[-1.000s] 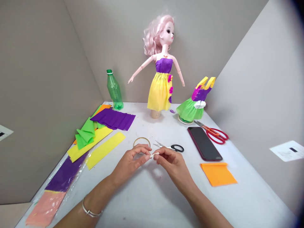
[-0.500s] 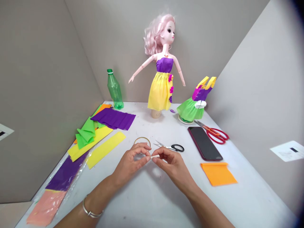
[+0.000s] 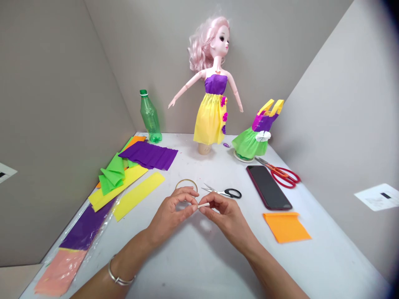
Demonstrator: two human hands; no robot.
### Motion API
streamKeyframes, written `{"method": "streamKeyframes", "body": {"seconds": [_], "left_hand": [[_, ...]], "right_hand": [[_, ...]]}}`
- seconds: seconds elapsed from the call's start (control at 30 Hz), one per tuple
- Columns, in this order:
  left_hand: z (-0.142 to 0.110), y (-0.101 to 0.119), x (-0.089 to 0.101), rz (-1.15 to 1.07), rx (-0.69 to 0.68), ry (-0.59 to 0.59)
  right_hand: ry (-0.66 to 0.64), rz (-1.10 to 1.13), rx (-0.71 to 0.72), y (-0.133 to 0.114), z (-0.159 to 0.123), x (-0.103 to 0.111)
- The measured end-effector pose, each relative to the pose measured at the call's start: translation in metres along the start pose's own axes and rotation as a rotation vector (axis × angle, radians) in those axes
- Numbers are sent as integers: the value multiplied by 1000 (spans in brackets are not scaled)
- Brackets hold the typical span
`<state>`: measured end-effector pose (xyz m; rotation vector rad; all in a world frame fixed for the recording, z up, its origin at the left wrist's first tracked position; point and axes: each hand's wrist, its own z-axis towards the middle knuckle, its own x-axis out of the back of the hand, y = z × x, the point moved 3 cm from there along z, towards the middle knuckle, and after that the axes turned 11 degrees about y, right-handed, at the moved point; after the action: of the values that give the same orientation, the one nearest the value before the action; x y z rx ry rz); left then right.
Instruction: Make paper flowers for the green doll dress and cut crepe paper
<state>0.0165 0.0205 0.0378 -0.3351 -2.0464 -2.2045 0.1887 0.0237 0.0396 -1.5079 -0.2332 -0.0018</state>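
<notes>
L hand [image 3: 171,211] & R hand [image 3: 229,216] both pinch a tiny white strip [image 3: 204,205], up over the counter [image 3: 199,265], in front of the doll [image 3: 210,118]. Vs. a sec ago, fingertips are a bit closer & the strip tilts less, so prob. both hands work on one little spot. Black-handled scissors [image 3: 233,193] lie b/w hands & doll; gold ring [image 3: 186,180] is in front of the doll too, partly hidden.

The right hand [image 3: 228,218] has edged closer to the left hand [image 3: 169,213]; the white strip [image 3: 204,205] tilts less.
</notes>
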Motion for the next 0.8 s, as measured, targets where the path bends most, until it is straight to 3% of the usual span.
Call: {"method": "streamKeyframes", "body": {"seconds": [0.27, 0.5, 0.8], "left_hand": [[-1, -4, -4, 75, -143, 45], [2, -4, -1, -19, 37, 28], [1, -2, 0, -83, 72, 9]], "right_hand": [[3, -81, -9, -2, 1, 2], [-48, 72, -70, 2, 2, -1], [-39, -1, -69, 3, 2, -1]]}}
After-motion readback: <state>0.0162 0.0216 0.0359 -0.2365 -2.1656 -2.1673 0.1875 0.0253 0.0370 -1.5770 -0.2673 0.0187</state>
